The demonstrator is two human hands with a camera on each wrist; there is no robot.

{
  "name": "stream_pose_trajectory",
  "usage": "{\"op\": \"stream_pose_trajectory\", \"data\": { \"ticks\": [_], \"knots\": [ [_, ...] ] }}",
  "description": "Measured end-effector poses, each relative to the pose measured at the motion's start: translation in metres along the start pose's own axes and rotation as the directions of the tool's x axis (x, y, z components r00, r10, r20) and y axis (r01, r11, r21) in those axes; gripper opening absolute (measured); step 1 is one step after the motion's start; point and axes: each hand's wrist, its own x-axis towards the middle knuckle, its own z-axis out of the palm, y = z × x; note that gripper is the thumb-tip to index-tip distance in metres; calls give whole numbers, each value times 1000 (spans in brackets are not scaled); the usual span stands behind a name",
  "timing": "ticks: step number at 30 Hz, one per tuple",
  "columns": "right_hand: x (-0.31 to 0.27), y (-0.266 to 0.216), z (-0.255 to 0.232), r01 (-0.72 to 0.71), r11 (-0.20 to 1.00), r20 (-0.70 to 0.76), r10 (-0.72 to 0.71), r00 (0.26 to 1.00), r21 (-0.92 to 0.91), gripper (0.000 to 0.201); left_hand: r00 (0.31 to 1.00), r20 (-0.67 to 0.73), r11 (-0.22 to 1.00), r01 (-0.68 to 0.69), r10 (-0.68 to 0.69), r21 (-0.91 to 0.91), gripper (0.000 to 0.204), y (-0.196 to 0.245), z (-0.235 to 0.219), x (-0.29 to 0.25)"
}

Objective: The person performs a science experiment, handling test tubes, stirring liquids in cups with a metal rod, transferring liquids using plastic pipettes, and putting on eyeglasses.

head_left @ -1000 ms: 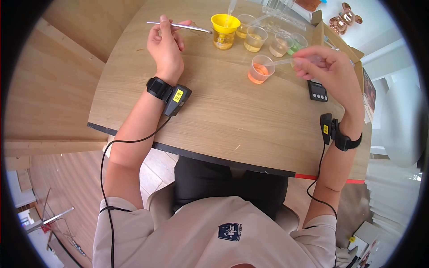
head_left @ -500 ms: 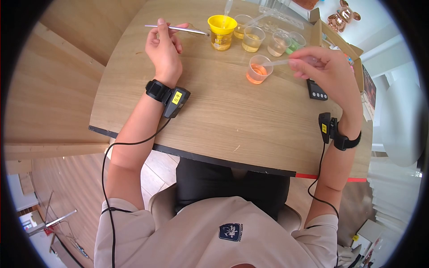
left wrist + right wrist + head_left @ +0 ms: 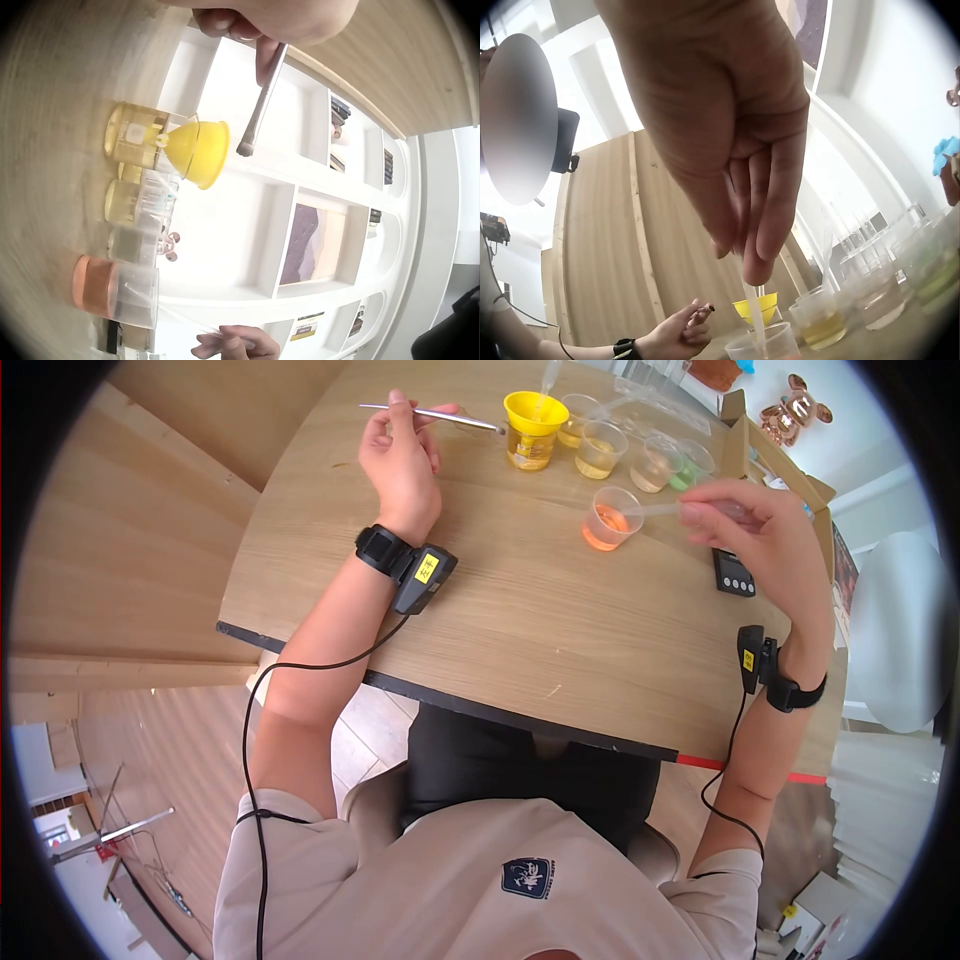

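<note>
Seen from my remote station, the right hand [image 3: 762, 542] pinches a dropper [image 3: 660, 509], apparently slanted to reach into the orange-filled cup [image 3: 607, 532], between one and two o'clock overhead; toward eleven, the left hand [image 3: 402, 468] grips a brush [image 3: 455, 417], presumably raised to spare its bristles.

The yellow label [image 3: 427, 568] on the black left-wrist device [image 3: 412, 598] reads 左手, while the shirt badge [image 3: 526, 878] is illegible.
</note>
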Motion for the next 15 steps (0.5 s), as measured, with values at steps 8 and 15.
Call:
{"op": "stream_pose_trajectory", "data": {
  "ticks": [8,15],
  "knots": [
    [-1,-2,-2,-10,998,17,11,1000,-65,18,1000,-8,1000,19,-19,-13,31,-1,0,0],
    [0,5,-2,-39,997,-11,40,999,62,15,988,21,983,152,-151,-99,27,4,-2,-3]
  ]
}}
